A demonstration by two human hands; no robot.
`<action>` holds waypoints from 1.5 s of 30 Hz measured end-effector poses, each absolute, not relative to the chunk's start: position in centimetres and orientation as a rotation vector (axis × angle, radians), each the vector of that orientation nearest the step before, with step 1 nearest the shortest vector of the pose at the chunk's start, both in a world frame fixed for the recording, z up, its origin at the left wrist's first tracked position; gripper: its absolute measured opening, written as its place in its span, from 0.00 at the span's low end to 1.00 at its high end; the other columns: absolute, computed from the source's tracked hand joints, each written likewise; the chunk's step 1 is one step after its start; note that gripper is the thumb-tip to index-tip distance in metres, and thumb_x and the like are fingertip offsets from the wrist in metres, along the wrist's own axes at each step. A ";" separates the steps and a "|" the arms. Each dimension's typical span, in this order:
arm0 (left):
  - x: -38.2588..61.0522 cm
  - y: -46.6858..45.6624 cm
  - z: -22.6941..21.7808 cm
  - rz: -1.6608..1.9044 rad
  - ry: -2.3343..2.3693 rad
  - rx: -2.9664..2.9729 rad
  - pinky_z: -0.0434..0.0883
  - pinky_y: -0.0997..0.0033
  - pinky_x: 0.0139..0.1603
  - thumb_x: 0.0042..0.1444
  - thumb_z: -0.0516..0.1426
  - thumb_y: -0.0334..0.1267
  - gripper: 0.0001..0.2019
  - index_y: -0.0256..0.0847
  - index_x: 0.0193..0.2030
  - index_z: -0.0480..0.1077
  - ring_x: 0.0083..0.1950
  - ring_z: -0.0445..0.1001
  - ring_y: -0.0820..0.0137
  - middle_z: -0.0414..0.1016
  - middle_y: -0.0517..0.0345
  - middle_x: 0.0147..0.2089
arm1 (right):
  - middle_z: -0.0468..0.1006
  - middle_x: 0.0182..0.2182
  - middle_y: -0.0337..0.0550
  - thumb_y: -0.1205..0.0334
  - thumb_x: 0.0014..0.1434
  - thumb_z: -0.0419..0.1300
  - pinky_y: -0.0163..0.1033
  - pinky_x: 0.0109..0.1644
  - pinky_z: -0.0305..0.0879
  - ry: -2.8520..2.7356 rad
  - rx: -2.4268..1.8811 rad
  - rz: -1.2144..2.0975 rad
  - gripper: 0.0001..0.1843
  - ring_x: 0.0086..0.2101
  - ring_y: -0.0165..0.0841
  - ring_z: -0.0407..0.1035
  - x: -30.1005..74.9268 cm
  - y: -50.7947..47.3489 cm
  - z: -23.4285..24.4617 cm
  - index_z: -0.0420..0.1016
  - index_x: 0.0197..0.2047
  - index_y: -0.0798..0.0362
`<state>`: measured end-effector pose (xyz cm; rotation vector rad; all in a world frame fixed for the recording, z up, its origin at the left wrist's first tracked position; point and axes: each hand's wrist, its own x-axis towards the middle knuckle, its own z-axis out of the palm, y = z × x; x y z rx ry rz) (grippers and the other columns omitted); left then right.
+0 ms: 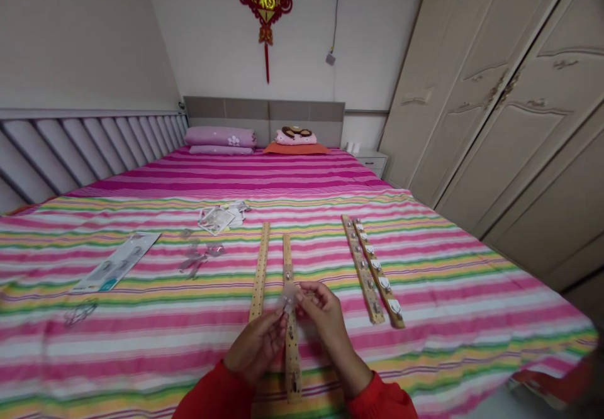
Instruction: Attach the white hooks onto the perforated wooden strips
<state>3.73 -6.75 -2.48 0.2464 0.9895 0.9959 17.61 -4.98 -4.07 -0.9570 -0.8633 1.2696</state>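
My left hand (257, 345) and my right hand (325, 318) meet over a wooden strip with holes (291, 343) lying on the striped bedspread (141, 337). Both hands pinch a small clear hook piece (287, 297) between the fingertips, just above the strip. A second holed wooden strip (260, 271) lies just left of it. To the right lie two more wooden strips (372, 271) fitted with several clear hooks. Red sleeves cover both wrists.
Clear plastic packaging (218, 217) and loose clear hooks (198, 258) lie left of the strips, with a printed card (116, 262) and another clear piece (80, 312) farther left. Pillows (219, 137) sit at the headboard. A wardrobe (509, 111) stands on the right.
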 end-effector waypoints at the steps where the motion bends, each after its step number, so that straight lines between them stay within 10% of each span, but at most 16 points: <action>1: 4.0 -6.7 -2.5 1.011 0.991 0.211 0.71 0.85 0.29 0.52 0.58 0.24 0.06 0.34 0.26 0.72 0.25 0.73 0.80 0.75 0.57 0.25 | 0.75 0.21 0.37 0.51 0.39 0.71 0.34 0.25 0.62 -0.860 -0.957 1.307 0.19 0.20 0.28 0.65 17.5 -5.1 -4.2 0.74 0.31 0.54; 12: 3.1 -4.3 -2.7 0.999 1.225 0.960 0.65 0.79 0.25 0.41 0.64 0.51 0.19 0.36 0.30 0.72 0.26 0.70 0.76 0.74 0.60 0.26 | 0.74 0.15 0.37 0.51 0.42 0.70 0.33 0.22 0.62 -0.874 -0.943 1.361 0.17 0.17 0.27 0.66 17.7 -3.1 -4.9 0.75 0.27 0.56; 24: 3.6 5.6 -2.9 1.157 1.225 0.988 0.69 0.74 0.28 0.27 0.68 0.41 0.17 0.36 0.26 0.71 0.24 0.71 0.75 0.72 0.61 0.21 | 0.77 0.18 0.38 0.59 0.35 0.70 0.33 0.25 0.64 -0.883 -0.980 1.385 0.14 0.19 0.28 0.68 17.7 5.2 -5.1 0.77 0.27 0.57; 45: 4.5 10.8 -7.3 1.171 1.568 1.334 0.63 0.75 0.28 0.38 0.59 0.28 0.04 0.39 0.21 0.67 0.25 0.69 0.72 0.70 0.63 0.20 | 0.75 0.18 0.35 0.62 0.38 0.63 0.34 0.26 0.63 -0.920 -1.068 1.186 0.09 0.21 0.30 0.67 16.8 10.5 -11.2 0.76 0.27 0.56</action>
